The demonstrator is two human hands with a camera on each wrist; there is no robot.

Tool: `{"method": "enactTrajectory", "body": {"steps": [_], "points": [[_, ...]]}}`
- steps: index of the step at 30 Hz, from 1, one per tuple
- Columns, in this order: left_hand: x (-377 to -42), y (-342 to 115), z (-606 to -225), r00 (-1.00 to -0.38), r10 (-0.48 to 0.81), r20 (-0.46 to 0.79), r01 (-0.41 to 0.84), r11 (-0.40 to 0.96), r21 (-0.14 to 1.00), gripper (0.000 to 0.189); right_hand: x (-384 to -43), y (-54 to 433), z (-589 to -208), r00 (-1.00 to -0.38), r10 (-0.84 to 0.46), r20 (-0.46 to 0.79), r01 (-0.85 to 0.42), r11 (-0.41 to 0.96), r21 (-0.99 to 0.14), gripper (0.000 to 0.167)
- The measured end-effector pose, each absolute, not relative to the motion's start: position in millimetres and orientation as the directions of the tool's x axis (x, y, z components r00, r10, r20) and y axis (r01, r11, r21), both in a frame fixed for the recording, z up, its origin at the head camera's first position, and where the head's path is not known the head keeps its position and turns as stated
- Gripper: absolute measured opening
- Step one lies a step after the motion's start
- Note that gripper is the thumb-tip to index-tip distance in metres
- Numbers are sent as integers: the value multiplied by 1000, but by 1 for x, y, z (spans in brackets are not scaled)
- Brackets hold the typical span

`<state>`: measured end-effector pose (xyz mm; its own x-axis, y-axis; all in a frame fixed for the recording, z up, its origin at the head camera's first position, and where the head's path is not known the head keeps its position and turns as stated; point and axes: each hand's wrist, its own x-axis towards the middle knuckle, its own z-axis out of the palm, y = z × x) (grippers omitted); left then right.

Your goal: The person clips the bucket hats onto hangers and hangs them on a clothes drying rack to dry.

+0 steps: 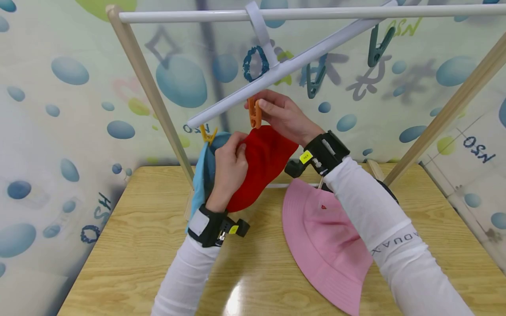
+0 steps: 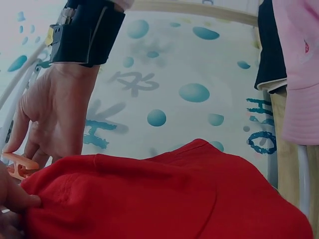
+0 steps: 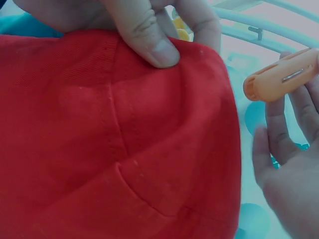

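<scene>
A red cloth hat [image 1: 262, 164] hangs from my left hand [image 1: 230, 164], whose thumb and fingers pinch its upper edge; the thumb on the fabric shows in the right wrist view. Just above that edge, my right hand [image 1: 290, 115] pinches an orange clothespin [image 1: 255, 115] that hangs from the tilted white hanger [image 1: 233, 98]. In the right wrist view the clothespin [image 3: 284, 77] is apart from the red cloth. Behind my left hand a light blue cloth item [image 1: 202, 175] hangs from a yellow clothespin [image 1: 208, 136] at the hanger's low end.
The hanger hooks over a white rail [image 1: 189, 16] between wooden posts [image 1: 152, 87]. Two dark green clothespins [image 1: 315, 83] hang from its right half. A pink bucket hat [image 1: 328, 237] is below my right forearm, with a dark item partly hidden behind it. Underneath is a wooden table [image 1: 130, 245].
</scene>
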<state>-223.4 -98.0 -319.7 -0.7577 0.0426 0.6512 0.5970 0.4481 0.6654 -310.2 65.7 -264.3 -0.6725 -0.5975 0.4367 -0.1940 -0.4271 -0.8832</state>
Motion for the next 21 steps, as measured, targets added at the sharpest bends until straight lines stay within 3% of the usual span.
{"method": "enactTrajectory", "body": {"steps": [21], "points": [[-230, -92, -295, -735, 56, 676, 616, 470, 631, 18, -308, 68, -261, -703, -566, 430, -243, -377, -894, 35]]}}
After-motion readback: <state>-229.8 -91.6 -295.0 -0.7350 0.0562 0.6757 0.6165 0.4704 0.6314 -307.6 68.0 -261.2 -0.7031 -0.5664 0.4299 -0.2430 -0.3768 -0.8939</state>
